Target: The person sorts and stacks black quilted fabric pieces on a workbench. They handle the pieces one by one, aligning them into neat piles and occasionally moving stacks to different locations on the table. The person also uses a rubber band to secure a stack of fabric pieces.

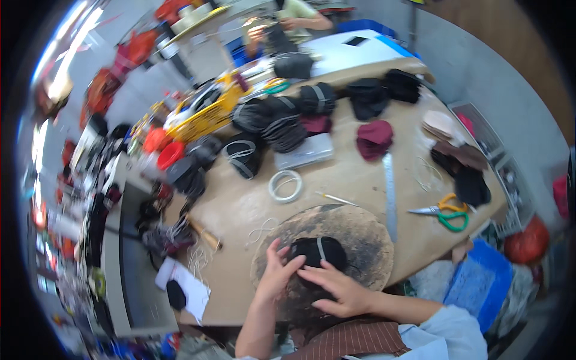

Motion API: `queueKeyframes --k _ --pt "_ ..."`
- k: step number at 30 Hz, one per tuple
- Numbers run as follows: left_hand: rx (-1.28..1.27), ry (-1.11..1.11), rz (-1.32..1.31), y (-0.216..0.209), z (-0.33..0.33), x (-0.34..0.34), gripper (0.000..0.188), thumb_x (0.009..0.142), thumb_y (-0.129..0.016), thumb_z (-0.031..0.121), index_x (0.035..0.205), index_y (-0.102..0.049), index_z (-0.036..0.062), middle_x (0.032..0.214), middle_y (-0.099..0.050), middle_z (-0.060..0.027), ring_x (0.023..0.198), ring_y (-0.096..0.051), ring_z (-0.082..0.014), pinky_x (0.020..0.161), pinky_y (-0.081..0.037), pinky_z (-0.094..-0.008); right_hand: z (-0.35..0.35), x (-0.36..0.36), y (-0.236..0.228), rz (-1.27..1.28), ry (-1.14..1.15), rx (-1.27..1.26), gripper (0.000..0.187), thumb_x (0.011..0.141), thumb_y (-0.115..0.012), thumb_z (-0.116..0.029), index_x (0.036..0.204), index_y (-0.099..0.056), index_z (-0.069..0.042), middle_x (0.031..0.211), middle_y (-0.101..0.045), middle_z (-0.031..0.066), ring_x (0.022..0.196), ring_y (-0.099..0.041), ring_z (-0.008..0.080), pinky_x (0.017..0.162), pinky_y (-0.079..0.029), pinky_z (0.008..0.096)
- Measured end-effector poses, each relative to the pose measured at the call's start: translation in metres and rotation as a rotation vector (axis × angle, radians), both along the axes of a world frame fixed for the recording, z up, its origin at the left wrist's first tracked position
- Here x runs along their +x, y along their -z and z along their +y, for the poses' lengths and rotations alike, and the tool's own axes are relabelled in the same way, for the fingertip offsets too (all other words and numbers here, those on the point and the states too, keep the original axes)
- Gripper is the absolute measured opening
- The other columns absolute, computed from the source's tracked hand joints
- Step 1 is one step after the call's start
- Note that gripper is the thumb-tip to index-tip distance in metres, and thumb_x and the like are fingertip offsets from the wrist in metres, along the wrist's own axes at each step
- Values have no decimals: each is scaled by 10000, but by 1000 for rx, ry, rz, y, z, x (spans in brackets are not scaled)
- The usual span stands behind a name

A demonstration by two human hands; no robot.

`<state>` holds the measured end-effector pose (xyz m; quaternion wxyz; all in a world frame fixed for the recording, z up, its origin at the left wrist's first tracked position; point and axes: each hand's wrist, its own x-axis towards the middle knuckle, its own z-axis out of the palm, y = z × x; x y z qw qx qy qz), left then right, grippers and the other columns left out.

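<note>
Our left hand (277, 273) lies with spread fingers against the left edge of the black cap (317, 252), which sits on the dark round board (360, 240) at the near edge of the table (354, 174). The cap lies just ahead of both hands, its long axis running left to right, a pale strip across its middle. Our right hand (336, 289) rests flat and open on its near side, equally close. Farther right lie a steel ruler (390, 192) and scissors (445, 211).
</note>
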<state>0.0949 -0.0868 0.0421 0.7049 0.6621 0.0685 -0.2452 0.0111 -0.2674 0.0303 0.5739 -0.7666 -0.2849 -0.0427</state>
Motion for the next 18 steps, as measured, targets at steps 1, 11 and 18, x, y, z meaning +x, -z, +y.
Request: queueKeyframes --k 1,11,18 --pt "143 79 -19 7 8 2 1017 742 -794 245 1444 -95 17 1399 -302 -274 1276 -371 -322 1033 -368 -411 -14 3 -3 143 -74 85 542 852 -607 -172 1351 -437 -44 1333 -516 146 1217 -519 298 1100 -290 440" --pt "19 196 -431 9 -8 -20 909 747 -771 134 1419 -176 -6 1355 -384 -174 1272 -394 -230 1082 -303 -347 -92 -30 44 307 490 353 199 883 -534 -30 1062 -596 30 930 -647 111 873 -618 166 805 -490 291" --pt "-153 -90 -782 -73 -43 119 954 728 -782 142 1411 -136 -19 1317 -383 -177 1224 -422 -238 1052 -333 -361 -112 -35 78 222 843 161 108 878 -556 -27 948 -624 20 828 -644 87 738 -611 142 692 -495 257"
